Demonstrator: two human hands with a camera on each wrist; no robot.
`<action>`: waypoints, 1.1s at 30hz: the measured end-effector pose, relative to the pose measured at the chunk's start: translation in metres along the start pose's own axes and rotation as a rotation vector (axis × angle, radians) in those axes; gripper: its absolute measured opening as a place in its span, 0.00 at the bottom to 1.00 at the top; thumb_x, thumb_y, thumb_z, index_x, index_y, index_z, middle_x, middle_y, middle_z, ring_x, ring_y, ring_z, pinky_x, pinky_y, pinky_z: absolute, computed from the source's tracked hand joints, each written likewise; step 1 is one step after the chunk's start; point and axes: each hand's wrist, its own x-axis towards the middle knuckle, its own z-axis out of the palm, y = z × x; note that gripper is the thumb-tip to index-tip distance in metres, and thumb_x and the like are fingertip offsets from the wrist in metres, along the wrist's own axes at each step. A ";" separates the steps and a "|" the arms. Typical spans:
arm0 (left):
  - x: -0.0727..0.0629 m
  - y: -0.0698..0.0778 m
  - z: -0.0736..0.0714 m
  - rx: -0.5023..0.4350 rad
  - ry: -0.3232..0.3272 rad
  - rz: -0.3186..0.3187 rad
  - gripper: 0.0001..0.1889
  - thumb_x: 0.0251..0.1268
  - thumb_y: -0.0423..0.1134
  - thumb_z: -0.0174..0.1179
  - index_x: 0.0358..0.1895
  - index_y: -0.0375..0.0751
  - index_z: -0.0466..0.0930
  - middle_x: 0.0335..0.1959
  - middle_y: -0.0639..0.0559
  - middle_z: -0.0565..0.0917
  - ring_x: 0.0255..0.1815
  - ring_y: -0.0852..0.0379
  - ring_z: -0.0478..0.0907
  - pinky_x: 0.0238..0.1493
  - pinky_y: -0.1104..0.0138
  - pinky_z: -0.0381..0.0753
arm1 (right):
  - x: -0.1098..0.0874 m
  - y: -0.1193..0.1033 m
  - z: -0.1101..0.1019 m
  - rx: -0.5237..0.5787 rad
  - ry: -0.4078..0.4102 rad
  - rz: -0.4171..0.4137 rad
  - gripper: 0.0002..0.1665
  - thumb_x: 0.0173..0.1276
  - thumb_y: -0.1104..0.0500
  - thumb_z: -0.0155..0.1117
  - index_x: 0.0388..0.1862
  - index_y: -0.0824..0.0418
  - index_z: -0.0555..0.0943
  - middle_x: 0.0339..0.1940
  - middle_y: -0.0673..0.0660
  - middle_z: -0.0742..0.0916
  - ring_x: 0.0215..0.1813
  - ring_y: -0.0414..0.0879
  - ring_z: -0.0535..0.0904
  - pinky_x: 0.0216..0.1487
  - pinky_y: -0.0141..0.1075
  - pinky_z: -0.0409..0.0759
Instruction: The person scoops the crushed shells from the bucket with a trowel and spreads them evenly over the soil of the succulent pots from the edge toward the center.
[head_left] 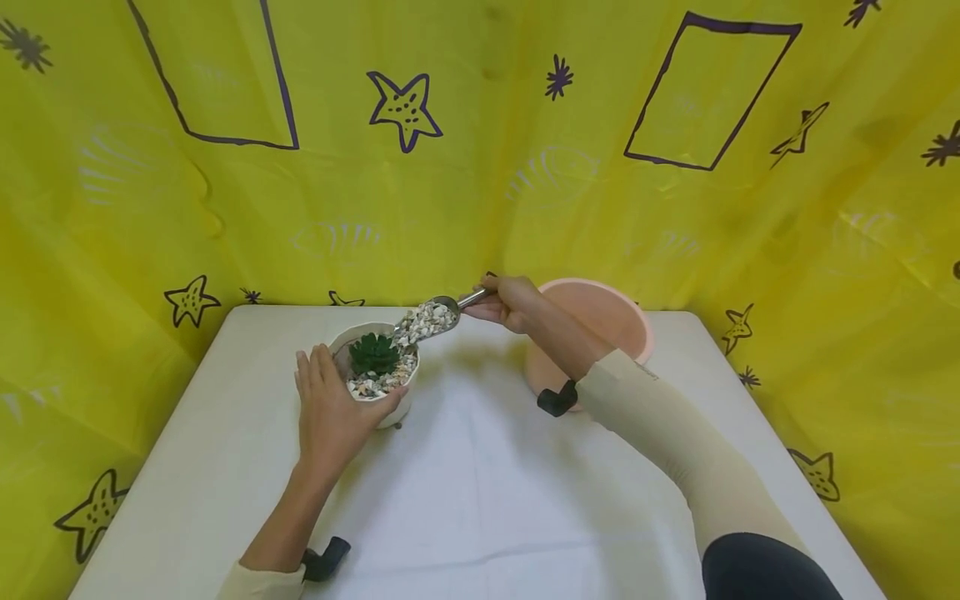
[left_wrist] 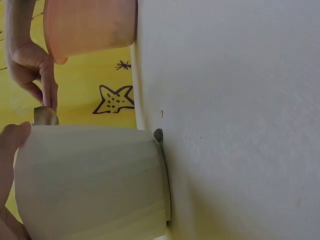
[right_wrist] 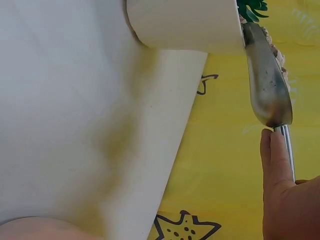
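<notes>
A small metal scoop [head_left: 450, 305] heaped with pale pebbles [head_left: 426, 322] tilts at the far right rim of a white plant pot [head_left: 402, 405]. My right hand [head_left: 513, 302] grips its handle. In the right wrist view the scoop [right_wrist: 269, 82] has its lip at the rim. Inside the pot, a green succulent [head_left: 375, 354] stands among mixed pebbles [head_left: 378, 383]. My left hand [head_left: 333, 412] holds the pot, fingers along the left side and thumb over the near right rim. The left wrist view shows the pot's outer wall [left_wrist: 95, 175] and the thumb on its rim.
A pink tub [head_left: 592, 296] stands behind my right forearm, partly hidden by it. A dark pebble [left_wrist: 158, 135] lies against the pot's base on the white table [head_left: 487, 500]. A yellow curtain [head_left: 480, 167] hangs around the table.
</notes>
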 end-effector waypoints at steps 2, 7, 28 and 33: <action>0.001 -0.002 -0.001 -0.011 -0.012 0.009 0.70 0.52 0.63 0.79 0.81 0.20 0.43 0.82 0.23 0.49 0.85 0.29 0.35 0.81 0.40 0.41 | 0.000 0.000 0.000 0.005 -0.007 -0.004 0.15 0.88 0.59 0.50 0.48 0.70 0.78 0.65 0.75 0.81 0.30 0.53 0.91 0.52 0.45 0.85; 0.007 -0.010 -0.004 -0.045 -0.057 0.045 0.70 0.50 0.63 0.80 0.82 0.23 0.44 0.82 0.24 0.50 0.84 0.28 0.36 0.79 0.35 0.45 | -0.002 0.001 -0.001 0.016 -0.014 -0.014 0.14 0.88 0.59 0.48 0.47 0.69 0.76 0.69 0.76 0.78 0.29 0.53 0.91 0.47 0.43 0.87; 0.041 -0.044 -0.032 -0.075 -0.344 0.189 0.69 0.53 0.60 0.79 0.85 0.31 0.41 0.85 0.30 0.41 0.85 0.30 0.36 0.72 0.27 0.52 | -0.008 0.001 0.001 -0.005 0.018 -0.039 0.14 0.88 0.58 0.49 0.47 0.68 0.77 0.66 0.75 0.81 0.36 0.54 0.92 0.46 0.42 0.88; 0.028 -0.038 -0.026 -0.017 -0.236 0.152 0.71 0.52 0.64 0.78 0.84 0.28 0.39 0.85 0.28 0.43 0.85 0.30 0.35 0.72 0.27 0.54 | -0.007 0.002 0.001 -0.002 0.018 -0.048 0.15 0.88 0.58 0.49 0.52 0.70 0.77 0.66 0.76 0.81 0.33 0.53 0.92 0.52 0.44 0.85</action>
